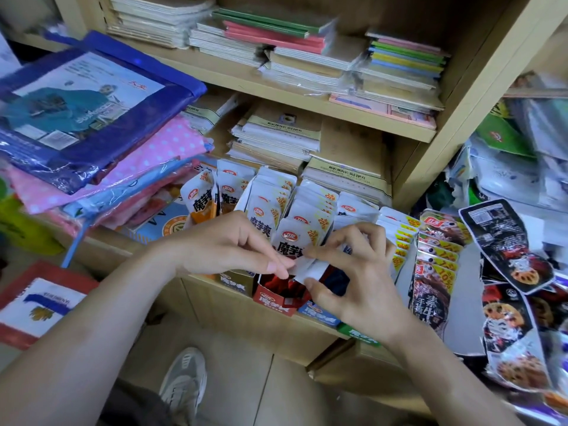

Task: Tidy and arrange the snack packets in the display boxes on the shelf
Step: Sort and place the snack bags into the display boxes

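Two bare hands meet over the front edge of the wooden shelf [215,290]. Left hand [227,244] and right hand [362,272] each pinch one small white packet [302,269] between thumb and fingertips, just above the red display box [273,298]. Behind it, upright rows of white snack packets [307,210] stand in adjoining boxes along the same edge; a blue box [316,313] sits touching the red one on its right. Dark-printed packets [433,272] lie overlapped toward the shelf's right end. Stacked notebooks [310,56] fill the upper shelf. Folded plastic-wrapped goods [92,124] are piled at left. One grey shoe [184,382] shows on the floor below.
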A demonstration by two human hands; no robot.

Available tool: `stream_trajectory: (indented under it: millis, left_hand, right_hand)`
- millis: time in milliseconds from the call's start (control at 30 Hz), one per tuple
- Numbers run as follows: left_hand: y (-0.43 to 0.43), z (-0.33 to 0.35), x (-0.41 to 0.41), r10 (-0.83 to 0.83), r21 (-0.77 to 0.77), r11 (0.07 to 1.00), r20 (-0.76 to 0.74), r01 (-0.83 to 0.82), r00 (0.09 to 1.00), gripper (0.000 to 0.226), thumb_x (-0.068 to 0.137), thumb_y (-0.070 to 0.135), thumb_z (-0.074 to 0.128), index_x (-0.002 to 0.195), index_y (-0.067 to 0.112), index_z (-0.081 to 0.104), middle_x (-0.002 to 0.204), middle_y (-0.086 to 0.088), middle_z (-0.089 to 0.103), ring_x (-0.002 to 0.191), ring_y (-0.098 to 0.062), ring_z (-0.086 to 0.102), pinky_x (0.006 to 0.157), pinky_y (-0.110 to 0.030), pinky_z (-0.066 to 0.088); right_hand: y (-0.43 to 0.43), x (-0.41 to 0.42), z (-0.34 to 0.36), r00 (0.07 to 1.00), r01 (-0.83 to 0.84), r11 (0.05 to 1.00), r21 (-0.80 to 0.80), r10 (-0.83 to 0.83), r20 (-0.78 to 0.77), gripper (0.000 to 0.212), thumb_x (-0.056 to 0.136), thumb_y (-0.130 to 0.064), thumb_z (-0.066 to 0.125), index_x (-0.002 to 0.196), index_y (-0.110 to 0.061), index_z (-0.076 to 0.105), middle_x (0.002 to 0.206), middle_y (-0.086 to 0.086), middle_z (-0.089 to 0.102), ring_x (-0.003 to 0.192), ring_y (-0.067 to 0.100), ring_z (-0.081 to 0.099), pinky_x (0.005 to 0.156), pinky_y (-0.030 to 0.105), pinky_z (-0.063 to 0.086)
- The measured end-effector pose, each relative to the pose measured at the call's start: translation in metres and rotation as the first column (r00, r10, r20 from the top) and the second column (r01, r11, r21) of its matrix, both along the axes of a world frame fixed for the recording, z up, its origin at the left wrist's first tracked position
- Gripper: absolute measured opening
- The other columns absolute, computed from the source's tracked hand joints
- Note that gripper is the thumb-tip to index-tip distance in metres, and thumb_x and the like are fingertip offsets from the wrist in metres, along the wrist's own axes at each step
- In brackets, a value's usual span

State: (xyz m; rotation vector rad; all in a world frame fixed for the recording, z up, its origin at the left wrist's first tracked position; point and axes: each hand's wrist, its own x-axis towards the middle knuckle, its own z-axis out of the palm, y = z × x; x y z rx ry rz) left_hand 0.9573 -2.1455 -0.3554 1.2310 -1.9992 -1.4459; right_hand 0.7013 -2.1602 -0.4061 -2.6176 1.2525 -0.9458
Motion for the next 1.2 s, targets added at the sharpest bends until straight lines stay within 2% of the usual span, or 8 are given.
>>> stream_trajectory:
  millis: [167,267,433,533,733,933,1100,1200]
  left_hand:
    - [-0.014,-0.015,-0.013,0.354,-0.242,0.909,0.014,-0.341,0.935,0.024,0.099,0.022,0.060,0.116,0.030,0.075,0.106,0.015,0.074,0.100,0.010,0.064,0.089,-0.024,0.049]
    - [-0.021,-0.026,-0.019,0.307,-0.316,0.917,0.168,-0.244,0.937,0.038,0.104,0.028,0.053,0.141,0.033,0.057,0.124,0.022,0.057,0.101,0.024,0.048,0.088,-0.017,0.038]
    - [-0.026,-0.038,-0.018,0.308,-0.433,0.892,0.368,-0.132,0.877,0.051,0.105,0.030,0.047,0.155,0.033,0.035,0.130,0.018,0.040,0.126,-0.003,0.033,0.104,-0.031,0.038]
    - [-0.026,-0.039,-0.016,0.360,-0.461,0.870,0.354,-0.174,0.863,0.048,0.103,0.031,0.054,0.149,0.039,0.045,0.125,0.011,0.040,0.129,-0.011,0.031,0.105,-0.031,0.033]
    - [-0.018,-0.023,-0.012,0.224,-0.219,0.956,0.122,-0.194,0.967,0.023,0.101,0.036,0.055,0.111,0.037,0.076,0.111,0.018,0.071,0.107,0.004,0.062,0.095,-0.025,0.049]
    - [-0.013,-0.006,-0.005,0.184,0.022,0.983,-0.043,-0.183,0.982,0.035,0.096,0.039,0.052,0.100,0.019,0.081,0.100,0.008,0.078,0.095,-0.006,0.069,0.083,-0.021,0.048]
    - [-0.033,-0.030,-0.006,0.519,-0.342,0.793,-0.054,-0.503,0.853,0.027,0.101,0.019,0.055,0.118,0.032,0.072,0.114,0.015,0.072,0.111,-0.004,0.062,0.098,-0.038,0.050]
    - [-0.042,-0.042,-0.005,0.559,-0.601,0.707,0.152,-0.373,0.815,0.052,0.100,0.016,0.054,0.148,0.033,0.046,0.150,0.014,0.047,0.136,-0.012,0.035,0.113,-0.041,0.034]
  right_hand:
    - [0.003,-0.003,-0.003,1.000,-0.018,1.000,0.012,0.018,0.021,0.035,0.082,-0.056,0.064,0.108,-0.035,0.075,0.107,-0.010,0.052,0.117,0.022,0.039,0.086,0.049,0.031]
    - [0.003,-0.005,-0.001,1.000,-0.021,1.000,0.014,0.021,0.019,0.035,0.083,-0.056,0.064,0.108,-0.035,0.075,0.107,-0.010,0.053,0.118,0.022,0.041,0.088,0.049,0.031]
    - [0.004,-0.006,-0.001,1.000,-0.010,0.999,0.032,0.009,0.019,0.037,0.083,-0.060,0.061,0.107,-0.035,0.075,0.107,-0.013,0.056,0.121,0.023,0.042,0.090,0.045,0.029]
    - [0.004,-0.004,-0.001,1.000,-0.003,0.999,0.036,0.002,0.018,0.038,0.087,-0.065,0.057,0.107,-0.037,0.073,0.110,-0.017,0.058,0.125,0.022,0.040,0.092,0.043,0.027]
    - [0.007,0.001,-0.002,1.000,-0.004,1.000,0.026,0.004,0.000,0.032,0.081,-0.055,0.062,0.102,-0.031,0.070,0.146,-0.015,0.048,0.139,0.025,0.032,0.096,0.041,0.025]
    - [0.005,-0.001,0.000,1.000,-0.008,1.000,-0.002,0.008,-0.013,0.030,0.072,-0.046,0.065,0.093,-0.025,0.062,0.116,-0.022,0.064,0.135,0.028,0.036,0.089,0.049,0.029]
    - [0.004,-0.001,0.001,1.000,-0.004,1.000,0.002,0.004,-0.018,0.032,0.074,-0.050,0.067,0.094,-0.026,0.063,0.106,-0.022,0.064,0.133,0.027,0.037,0.088,0.045,0.027]
    - [0.005,-0.002,0.000,1.000,-0.009,1.000,0.020,0.009,-0.016,0.033,0.076,-0.052,0.067,0.097,-0.027,0.062,0.106,-0.022,0.063,0.132,0.025,0.036,0.090,0.046,0.028]
